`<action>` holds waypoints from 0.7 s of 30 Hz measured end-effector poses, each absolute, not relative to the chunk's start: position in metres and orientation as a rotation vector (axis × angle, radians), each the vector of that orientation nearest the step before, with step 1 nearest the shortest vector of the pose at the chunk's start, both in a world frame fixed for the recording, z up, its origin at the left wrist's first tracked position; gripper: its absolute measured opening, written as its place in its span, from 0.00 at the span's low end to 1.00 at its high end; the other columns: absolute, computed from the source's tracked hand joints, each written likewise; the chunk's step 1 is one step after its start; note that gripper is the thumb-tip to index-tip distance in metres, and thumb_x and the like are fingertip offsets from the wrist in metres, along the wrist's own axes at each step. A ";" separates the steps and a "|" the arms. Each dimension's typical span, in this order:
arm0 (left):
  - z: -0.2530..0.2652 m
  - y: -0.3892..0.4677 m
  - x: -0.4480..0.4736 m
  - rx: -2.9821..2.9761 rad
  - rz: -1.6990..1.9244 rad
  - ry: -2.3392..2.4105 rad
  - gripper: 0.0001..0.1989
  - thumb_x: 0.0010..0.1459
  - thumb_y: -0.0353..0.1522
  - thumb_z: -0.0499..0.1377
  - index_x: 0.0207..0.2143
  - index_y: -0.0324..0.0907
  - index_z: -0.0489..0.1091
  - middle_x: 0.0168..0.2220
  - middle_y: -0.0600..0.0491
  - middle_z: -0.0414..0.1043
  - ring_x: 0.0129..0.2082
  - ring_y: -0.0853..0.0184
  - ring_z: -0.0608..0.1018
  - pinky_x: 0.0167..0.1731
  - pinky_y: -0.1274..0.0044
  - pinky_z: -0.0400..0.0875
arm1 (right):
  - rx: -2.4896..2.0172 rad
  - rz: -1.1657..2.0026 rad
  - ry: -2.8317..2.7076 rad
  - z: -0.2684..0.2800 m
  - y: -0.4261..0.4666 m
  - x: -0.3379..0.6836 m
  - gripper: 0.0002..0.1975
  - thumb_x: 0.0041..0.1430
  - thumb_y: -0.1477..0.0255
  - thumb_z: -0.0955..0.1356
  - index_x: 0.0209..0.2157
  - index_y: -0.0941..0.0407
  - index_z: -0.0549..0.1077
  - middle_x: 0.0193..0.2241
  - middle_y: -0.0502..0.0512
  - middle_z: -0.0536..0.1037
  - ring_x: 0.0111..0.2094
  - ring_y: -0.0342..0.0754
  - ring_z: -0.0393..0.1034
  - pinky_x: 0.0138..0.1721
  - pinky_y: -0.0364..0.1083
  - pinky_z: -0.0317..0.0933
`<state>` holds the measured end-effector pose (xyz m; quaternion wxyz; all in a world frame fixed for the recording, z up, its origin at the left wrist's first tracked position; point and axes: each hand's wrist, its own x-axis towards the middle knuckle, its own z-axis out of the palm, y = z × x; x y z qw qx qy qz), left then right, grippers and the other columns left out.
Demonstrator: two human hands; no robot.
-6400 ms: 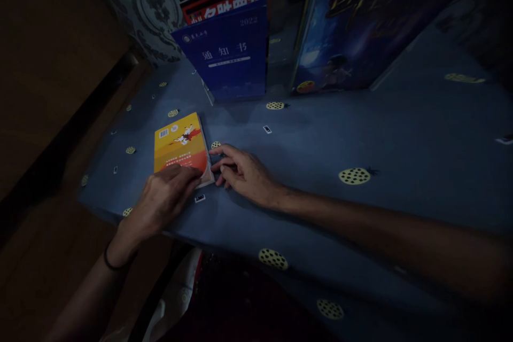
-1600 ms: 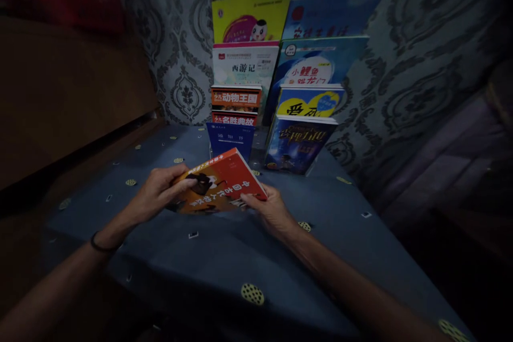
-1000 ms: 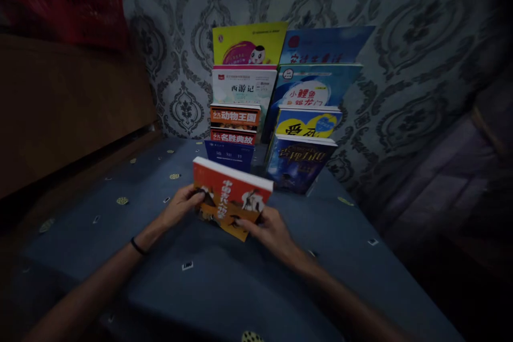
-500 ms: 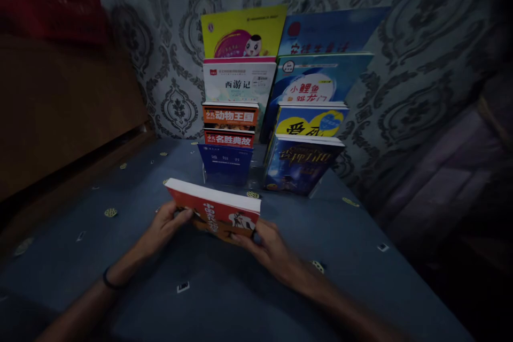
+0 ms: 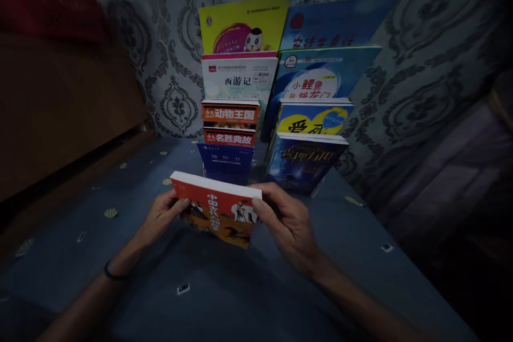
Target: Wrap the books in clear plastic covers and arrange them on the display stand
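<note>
A thick red and orange book with white Chinese characters and a horse on its cover is held above the table, its white page edges facing up. My left hand grips its left side, thumb on the cover. On the right, my right hand pinches the upper corner, thumb in front and fingers behind. Beyond the book, a dark blue booklet stands at the front of the left row. The right row has a dark blue book in front and a yellow and blue book behind it.
Behind stand two orange and red books, a white book, a yellow book and taller blue books, near a patterned wall. A wooden cabinet borders the left of the blue tablecloth.
My right hand has shifted up from the book's lower right to its upper right corner. The book has tilted so more of its cover shows.
</note>
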<state>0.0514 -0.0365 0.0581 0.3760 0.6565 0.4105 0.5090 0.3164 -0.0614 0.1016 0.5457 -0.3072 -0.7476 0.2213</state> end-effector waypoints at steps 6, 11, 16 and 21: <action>0.063 -0.031 0.046 1.703 1.179 0.938 0.20 0.56 0.48 0.66 0.36 0.40 0.78 0.30 0.51 0.78 0.22 0.72 0.74 0.22 0.81 0.73 | -0.860 0.700 -1.956 0.041 -0.055 0.326 0.11 0.67 0.63 0.66 0.43 0.55 0.74 0.36 0.54 0.81 0.34 0.47 0.76 0.34 0.44 0.71; 0.075 -0.011 0.044 1.742 1.179 0.938 0.18 0.55 0.46 0.68 0.36 0.40 0.78 0.30 0.51 0.79 0.22 0.71 0.76 0.23 0.80 0.76 | -0.893 0.581 -2.058 0.036 -0.028 0.334 0.11 0.68 0.62 0.65 0.40 0.56 0.73 0.33 0.54 0.80 0.33 0.48 0.75 0.35 0.45 0.70; 0.095 0.028 0.050 1.821 1.310 0.921 0.21 0.53 0.48 0.68 0.35 0.39 0.77 0.30 0.51 0.79 0.23 0.70 0.78 0.24 0.77 0.79 | -0.892 0.403 -2.049 0.065 0.013 0.337 0.12 0.68 0.62 0.66 0.41 0.56 0.73 0.34 0.54 0.80 0.32 0.48 0.75 0.32 0.43 0.67; 0.120 0.066 0.062 1.916 1.492 0.826 0.22 0.53 0.49 0.68 0.40 0.40 0.77 0.32 0.52 0.79 0.25 0.71 0.78 0.23 0.80 0.77 | -0.843 0.257 -1.964 0.094 0.047 0.339 0.14 0.66 0.59 0.67 0.41 0.56 0.73 0.34 0.53 0.80 0.33 0.48 0.75 0.32 0.44 0.67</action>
